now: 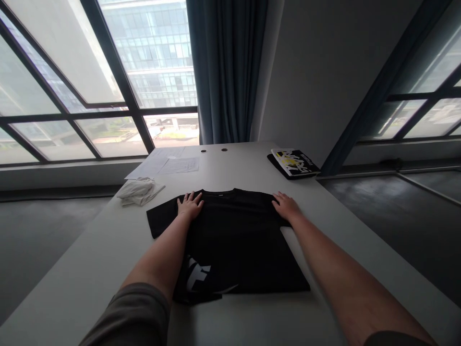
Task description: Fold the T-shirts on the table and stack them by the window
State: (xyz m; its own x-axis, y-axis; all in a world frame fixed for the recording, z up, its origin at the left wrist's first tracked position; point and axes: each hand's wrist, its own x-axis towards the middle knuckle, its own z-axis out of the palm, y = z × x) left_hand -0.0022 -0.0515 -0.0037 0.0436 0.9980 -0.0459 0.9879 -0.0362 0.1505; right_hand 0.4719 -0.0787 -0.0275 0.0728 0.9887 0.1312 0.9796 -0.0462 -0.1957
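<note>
A black T-shirt (237, 240) lies spread on the white table, its collar at the far side and its hem towards me. Part of a white print shows near the lower left, where the hem is folded or rumpled. My left hand (189, 205) rests flat on the shirt's left shoulder, fingers spread. On the opposite shoulder, by the right sleeve, my right hand (286, 206) lies with its fingers stretched out. Neither hand grips the cloth. My left forearm covers some of the shirt's left side.
A crumpled white cloth (139, 191) lies left of the shirt, with paper sheets (180, 165) behind it. A black folded item with a white and yellow print (293, 162) sits at the back right. Beyond the white table (230, 168) stand windows and a blue curtain (228, 72).
</note>
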